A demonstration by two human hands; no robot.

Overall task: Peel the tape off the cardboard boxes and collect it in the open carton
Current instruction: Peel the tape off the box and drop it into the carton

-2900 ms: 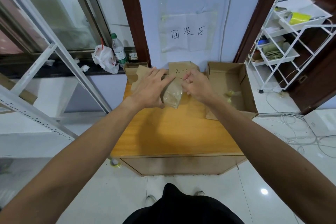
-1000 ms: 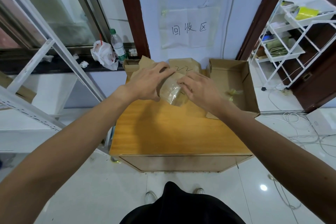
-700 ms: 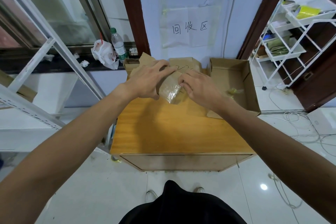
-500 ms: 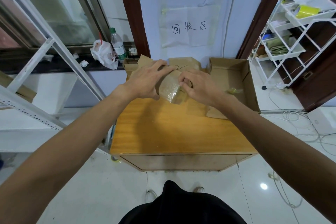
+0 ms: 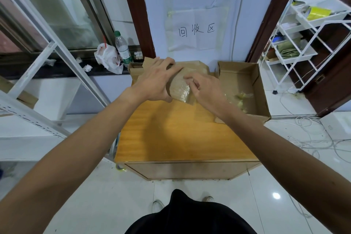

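Squarely ahead, wooden table (image 5: 180,135) with an orange top, pushed against a pale wall. Beyond the table's right side, on the floor, white wire rack (image 5: 303,47) loaded with trays. Off the table's right front corner, also on the floor, loose white cables (image 5: 311,138). On the table's far right corner, open carton (image 5: 261,85), brown, walls upright, mouth up. Above the table's far edge, taped to the wall, paper sign (image 5: 197,30) with three handwritten characters. Over the table's far middle, flattened cardboard box (image 5: 195,66), tilted toward the camera. Clamped from the table's left side by left hand (image 5: 155,81): fingers curled over the upper edge, thumb low on the near side, a firm hold. Met from the table's right side by right hand (image 5: 207,91): fingers bent narrow, tips pinching at clear tape (image 5: 180,90) stuck down the box's face; whether any edge is lifted, cannot tell. At the table's far left corner, small cardboard box (image 5: 135,68), partly hidden behind the left hand. Past that same corner, on a dark ledge, crumpled plastic bag (image 5: 108,59) and, just beside it, upright plastic bottle (image 5: 123,48) with a green cap. Inside the open carton, toward the table's right edge, yellowish tape scraps (image 5: 244,97), crumpled, lying on the carton floor.
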